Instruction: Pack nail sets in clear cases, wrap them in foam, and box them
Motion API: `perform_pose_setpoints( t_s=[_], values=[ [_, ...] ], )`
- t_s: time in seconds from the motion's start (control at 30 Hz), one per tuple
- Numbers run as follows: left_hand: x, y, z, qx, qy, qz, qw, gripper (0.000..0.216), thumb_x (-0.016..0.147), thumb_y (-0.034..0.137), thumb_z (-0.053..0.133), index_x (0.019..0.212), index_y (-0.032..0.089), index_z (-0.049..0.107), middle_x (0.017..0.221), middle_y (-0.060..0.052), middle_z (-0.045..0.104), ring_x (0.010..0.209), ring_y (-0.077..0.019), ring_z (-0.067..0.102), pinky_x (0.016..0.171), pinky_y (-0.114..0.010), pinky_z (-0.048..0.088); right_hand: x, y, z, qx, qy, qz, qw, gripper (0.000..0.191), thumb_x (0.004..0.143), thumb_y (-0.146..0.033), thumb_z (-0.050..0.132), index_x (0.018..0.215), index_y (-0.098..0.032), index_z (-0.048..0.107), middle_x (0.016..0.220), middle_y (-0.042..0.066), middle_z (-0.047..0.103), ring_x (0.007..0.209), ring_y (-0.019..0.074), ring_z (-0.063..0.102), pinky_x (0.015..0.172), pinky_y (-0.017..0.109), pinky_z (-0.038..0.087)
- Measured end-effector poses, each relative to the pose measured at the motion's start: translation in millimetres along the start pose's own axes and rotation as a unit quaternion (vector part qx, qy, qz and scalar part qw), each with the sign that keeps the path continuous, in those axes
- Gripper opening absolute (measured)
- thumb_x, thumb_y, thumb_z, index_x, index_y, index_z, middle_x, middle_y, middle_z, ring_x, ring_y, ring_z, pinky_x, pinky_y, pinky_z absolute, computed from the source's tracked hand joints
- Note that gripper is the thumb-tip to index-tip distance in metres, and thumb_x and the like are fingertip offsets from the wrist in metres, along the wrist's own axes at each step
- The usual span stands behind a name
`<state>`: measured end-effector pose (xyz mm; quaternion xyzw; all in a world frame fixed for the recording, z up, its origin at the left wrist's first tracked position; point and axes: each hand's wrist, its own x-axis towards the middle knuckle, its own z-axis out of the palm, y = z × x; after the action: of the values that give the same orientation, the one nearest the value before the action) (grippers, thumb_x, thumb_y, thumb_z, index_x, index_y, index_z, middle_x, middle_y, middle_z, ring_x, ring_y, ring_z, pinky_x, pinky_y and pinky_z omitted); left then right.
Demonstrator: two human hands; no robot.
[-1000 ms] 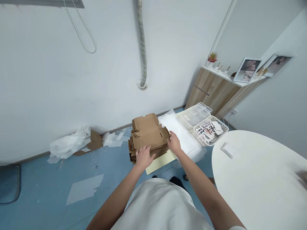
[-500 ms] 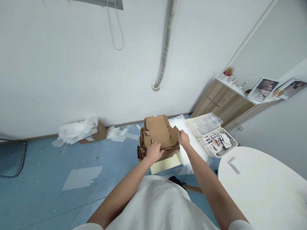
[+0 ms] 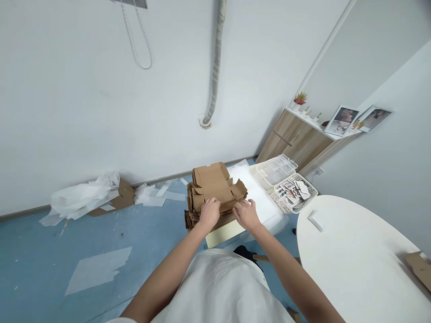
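A stack of flat, unfolded brown cardboard boxes (image 3: 213, 177) lies on a pale yellow and white surface in front of me. My left hand (image 3: 210, 212) is at the near edge of the top box, fingers curled over its front flap. My right hand (image 3: 247, 214) is closed at the same near edge, farther right, just below the raised side flap. The fingertips of both hands are partly hidden against the cardboard. Beside the stack lies a sheet of white packing foam (image 3: 257, 190).
A basket of cards (image 3: 293, 194) and a bin of clear plastic boxes (image 3: 274, 170) stand right of the stack. A round white table (image 3: 350, 251) is at the right. A wooden cabinet (image 3: 299, 139) stands behind. Crumpled packing sheets (image 3: 87, 193) lie on the blue floor.
My right hand has moved from the right-hand flap to the near edge, closer to my left hand. The view has turned to the right.
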<state>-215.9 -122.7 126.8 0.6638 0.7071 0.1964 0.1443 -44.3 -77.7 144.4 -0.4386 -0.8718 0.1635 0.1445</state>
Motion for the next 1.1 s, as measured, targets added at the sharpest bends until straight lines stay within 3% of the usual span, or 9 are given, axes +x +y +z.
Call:
perform_pose_setpoints(
  t_s=[0.13, 0.3, 0.43, 0.6, 0.7, 0.83, 0.97, 1.1],
  values=[
    [-2, -2, -4, -0.022, 0.033, 0.021, 0.999, 0.030, 0.085, 0.017, 0.031, 0.089, 0.017, 0.060, 0.092, -0.009, 0.056, 0.087, -0.0202, 0.051, 0.081, -0.035, 0.039, -6, 10, 10, 0.027, -0.047, 0.073, 0.996, 0.023, 0.084, -0.033, 0.037, 0.079, -0.022, 0.056, 0.073, 0.002, 0.062, 0.081, 0.0191, 0.055, 0.089, 0.046, 0.025],
    [-11, -1, -5, -0.034, 0.068, 0.052, 0.996, 0.029, 0.085, 0.017, 0.030, 0.090, 0.017, 0.058, 0.094, -0.009, 0.055, 0.089, -0.0202, 0.050, 0.083, -0.038, 0.039, 12, 29, -8, 0.175, 0.099, 0.247, 0.948, 0.049, 0.075, -0.053, 0.045, 0.111, -0.020, 0.046, 0.094, 0.008, 0.063, 0.070, 0.0176, 0.059, 0.068, 0.032, 0.042],
    [-19, 5, 4, -0.044, 0.061, 0.088, 0.993, 0.027, 0.084, 0.013, 0.031, 0.093, 0.017, 0.056, 0.095, -0.009, 0.054, 0.091, -0.0195, 0.049, 0.087, -0.039, 0.038, 32, 28, -25, 0.225, 0.071, 0.222, 0.946, 0.042, 0.074, -0.051, 0.047, 0.101, -0.020, 0.053, 0.085, 0.005, 0.065, 0.056, 0.0145, 0.059, 0.059, 0.028, 0.043],
    [-30, 11, 7, -0.060, 0.070, 0.110, 0.990, 0.027, 0.085, 0.014, 0.031, 0.096, 0.017, 0.055, 0.099, -0.009, 0.053, 0.097, -0.0194, 0.048, 0.091, -0.040, 0.036, 42, 20, -30, 0.191, 0.065, 0.215, 0.956, 0.033, 0.082, -0.041, 0.033, 0.077, -0.019, 0.056, 0.057, 0.000, 0.059, 0.044, 0.0136, 0.055, 0.051, 0.026, 0.041],
    [-36, 11, -2, -0.068, 0.094, 0.079, 0.990, 0.027, 0.085, 0.023, 0.035, 0.106, 0.019, 0.052, 0.110, -0.010, 0.050, 0.108, -0.0232, 0.043, 0.096, -0.046, 0.030, 40, 17, -32, 0.206, 0.103, 0.201, 0.952, 0.036, 0.082, -0.045, 0.029, 0.079, -0.019, 0.055, 0.054, 0.000, 0.056, 0.045, 0.0143, 0.054, 0.046, 0.025, 0.040],
    [-41, 5, -11, -0.059, 0.151, -0.010, 0.987, 0.049, 0.082, 0.035, 0.042, 0.126, 0.017, 0.035, 0.133, -0.016, 0.029, 0.124, -0.0306, 0.025, 0.099, -0.051, 0.022, 30, 16, -42, 0.252, 0.145, 0.200, 0.936, 0.043, 0.080, -0.052, 0.031, 0.086, -0.016, 0.054, 0.056, 0.000, 0.054, 0.041, 0.0125, 0.050, 0.041, 0.024, 0.040],
    [-35, -5, -9, -0.090, 0.196, -0.119, 0.969, 0.068, 0.079, 0.041, 0.045, 0.134, 0.014, 0.016, 0.138, -0.019, 0.016, 0.128, -0.0323, 0.018, 0.098, -0.051, 0.024, 13, 24, -58, 0.298, 0.185, 0.215, 0.911, 0.044, 0.078, -0.053, 0.035, 0.090, -0.015, 0.054, 0.059, 0.000, 0.053, 0.041, 0.0109, 0.050, 0.039, 0.023, 0.042],
    [-20, 1, -12, -0.116, 0.193, -0.191, 0.955, 0.077, 0.076, 0.043, 0.048, 0.135, 0.014, 0.010, 0.137, -0.019, 0.019, 0.127, -0.0305, 0.022, 0.099, -0.049, 0.024, -17, 43, -72, 0.322, 0.254, 0.251, 0.877, 0.043, 0.077, -0.053, 0.038, 0.089, -0.015, 0.054, 0.060, 0.000, 0.052, 0.043, 0.0110, 0.049, 0.039, 0.024, 0.041]
  ],
)
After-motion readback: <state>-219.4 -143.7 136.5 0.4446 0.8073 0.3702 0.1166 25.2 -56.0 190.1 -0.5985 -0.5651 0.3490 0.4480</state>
